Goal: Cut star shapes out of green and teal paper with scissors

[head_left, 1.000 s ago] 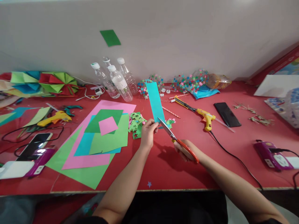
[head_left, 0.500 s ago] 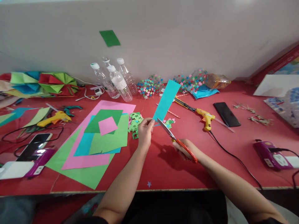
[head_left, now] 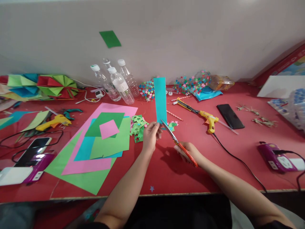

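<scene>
Left hand (head_left: 150,135) pinches one blue strip (head_left: 160,98); right hand (head_left: 192,150) grips scissors (head_left: 184,149). Around: four clear bottles (head_left: 122,85), two glue guns (head_left: 208,119), two phones (head_left: 230,115); green star cutouts (head_left: 136,126) beside left hand.

Pale grey wall (head_left: 166,38) behind red tabletop (head_left: 166,181); soft glare (head_left: 247,1) high right.
</scene>
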{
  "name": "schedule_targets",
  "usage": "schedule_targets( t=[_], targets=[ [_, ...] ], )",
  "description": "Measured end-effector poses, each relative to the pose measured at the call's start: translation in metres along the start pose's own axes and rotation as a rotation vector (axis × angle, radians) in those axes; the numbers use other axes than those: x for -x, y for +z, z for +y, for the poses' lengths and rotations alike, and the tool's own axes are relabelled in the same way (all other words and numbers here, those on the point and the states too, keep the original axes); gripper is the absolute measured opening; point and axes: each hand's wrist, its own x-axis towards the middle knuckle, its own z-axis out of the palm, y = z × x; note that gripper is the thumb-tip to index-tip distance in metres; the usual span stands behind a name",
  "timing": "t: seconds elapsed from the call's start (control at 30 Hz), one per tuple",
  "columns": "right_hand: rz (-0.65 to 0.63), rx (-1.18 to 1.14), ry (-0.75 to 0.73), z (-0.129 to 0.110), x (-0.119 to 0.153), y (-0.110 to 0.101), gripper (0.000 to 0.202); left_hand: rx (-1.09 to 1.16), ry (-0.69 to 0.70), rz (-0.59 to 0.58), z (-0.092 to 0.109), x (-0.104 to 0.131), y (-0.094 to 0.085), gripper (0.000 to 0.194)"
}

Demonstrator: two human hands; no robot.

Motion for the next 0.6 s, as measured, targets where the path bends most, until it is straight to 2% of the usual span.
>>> schedule_targets(
  t=[0.27, 0.4, 0.6],
  targets=[
    [-0.041, 0.031, -0.008, -0.007, 0.003, -0.003, 0.047, 0.064, 0.079, 0.080, 0.002, -0.007, -0.006, 0.017],
    [-0.051, 0.070, -0.033, -0.007, 0.004, -0.007, 0.049, 0.025, 0.135, 0.071, 0.005, -0.006, -0.007, 0.015],
    [-0.100, 0.093, -0.045, 0.001, 0.004, -0.013, 0.051, -0.108, 0.195, 0.022, 0.006, -0.006, -0.010, 0.023]
  ],
)
